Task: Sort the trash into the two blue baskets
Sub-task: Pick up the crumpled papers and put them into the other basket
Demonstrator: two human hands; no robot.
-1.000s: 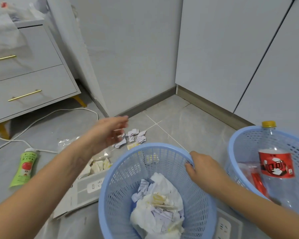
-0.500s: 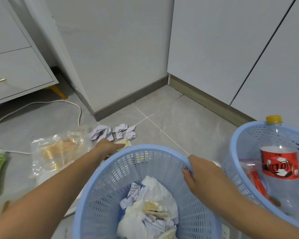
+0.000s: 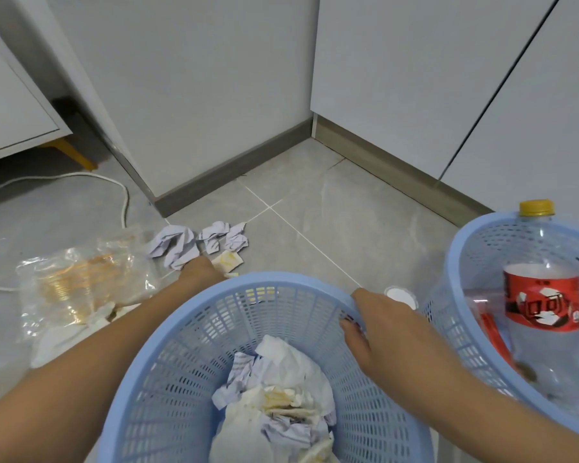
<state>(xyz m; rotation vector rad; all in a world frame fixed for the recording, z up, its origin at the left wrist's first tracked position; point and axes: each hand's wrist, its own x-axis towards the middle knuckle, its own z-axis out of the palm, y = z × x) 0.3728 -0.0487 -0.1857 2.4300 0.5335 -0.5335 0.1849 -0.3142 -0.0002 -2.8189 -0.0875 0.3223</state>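
Note:
The near blue basket [image 3: 194, 315] stands at the bottom centre and holds crumpled paper and tissue [image 3: 281, 402]. My right hand [image 3: 375, 332] grips its right rim, fingers curled inside. The second blue basket [image 3: 462, 248] at the right holds a clear bottle with a red label [image 3: 542, 295] and a red wrapper [image 3: 495, 339]. On the floor beyond the near basket, my left hand [image 3: 199, 272] reaches the largest crumpled paper ball [image 3: 174, 243]; its fingers curl down around the ball's near edge. Two smaller paper balls [image 3: 224, 235] and a yellowish scrap [image 3: 228, 260] lie just to its right.
A clear plastic bag with gold print [image 3: 81, 282] lies on the floor at the left, white paper [image 3: 57, 339] under it. A white cable [image 3: 121, 192] curves past a drawer unit's yellow leg [image 3: 71, 155]. A white lid [image 3: 401, 295] sits between the baskets. Cabinet walls close the corner behind.
My left hand dropped from mid-air to the floor and closed on the large paper ball. My view swung right and down. The right hand stayed on the basket rim.

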